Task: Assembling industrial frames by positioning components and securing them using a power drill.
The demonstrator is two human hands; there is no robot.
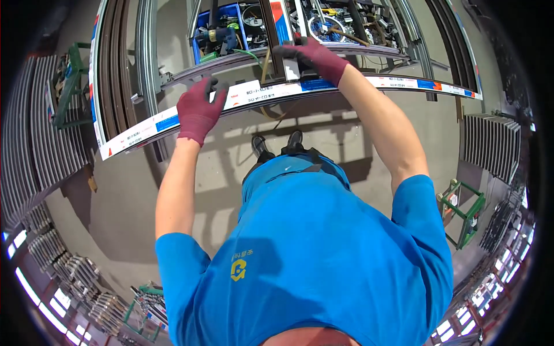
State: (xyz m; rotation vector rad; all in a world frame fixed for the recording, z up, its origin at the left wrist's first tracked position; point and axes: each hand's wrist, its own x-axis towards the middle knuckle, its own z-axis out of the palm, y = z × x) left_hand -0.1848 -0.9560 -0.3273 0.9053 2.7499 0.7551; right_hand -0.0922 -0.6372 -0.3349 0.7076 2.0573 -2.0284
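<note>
Rail (245, 97), white-filmed, across the near side, seemingly laid against a centre post (281, 23), any fastening unconfirmed, left hand (199, 111) loosely spread over its left part, right hand (323, 59) over the post, grip unclear, blue bin (243, 27) far, grey floor (225, 164) below, stacked profiles (490, 144) left and right.

Grey floor (115, 219), shadow-streaked; green stands (75, 62) at 2 sides (left, right); bright windows (27, 287).

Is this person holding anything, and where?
A hold can't be told: the left hand is open over the near frame rail, left of centre; the right hand reaches over the middle bar.
</note>
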